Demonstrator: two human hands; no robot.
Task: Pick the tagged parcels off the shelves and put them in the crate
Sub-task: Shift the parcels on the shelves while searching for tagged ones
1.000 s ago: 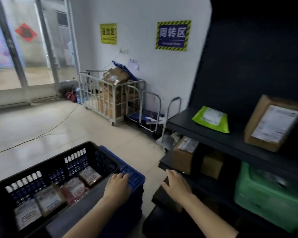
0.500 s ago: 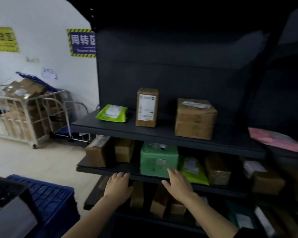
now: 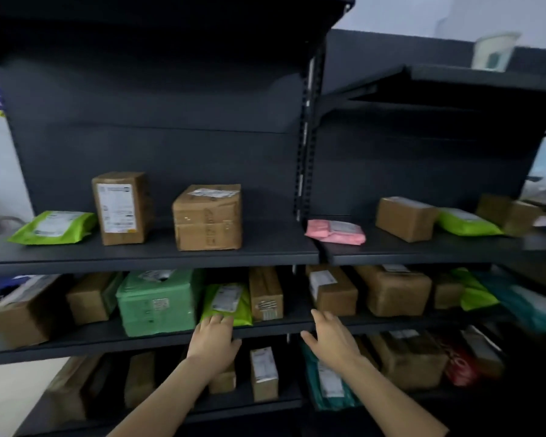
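We faced the dark shelving, 3 levels in view, all of them stocked. The left hand [image 3: 213, 337] lay at lower centre of the frame, fingers straight, tips resting on the bottom edge of a lime-green mailer [image 3: 227, 302]. That mailer leaned on the middle shelf [image 3: 108, 337] between a green wrapped box [image 3: 158, 302] and an upright brown carton [image 3: 265, 293]. Nothing was curled round it, so we judged contact only, no grip. The right hand [image 3: 331, 339] sat just right of centre, fingers spread and loose over the front lip of the same shelf, holding nothing; whether it touched the lip we could not tell. The crate was out of frame, so we could not count what it held. On the upper shelf [image 3: 158, 252] we logged a lime pouch [image 3: 52, 227] at the left, a tall carton [image 3: 122, 208], a square carton [image 3: 207, 217], and a pink mailer [image 3: 336, 231] right of centre. Most parcels carried white labels, too blurred to read, so we could not say which were the tagged ones. Our judgement: picking was mid-course at best, the lime-green mailer the likely next item and not yet lifted. Many parcels were left on the shelves to check, take and carry to the crate.
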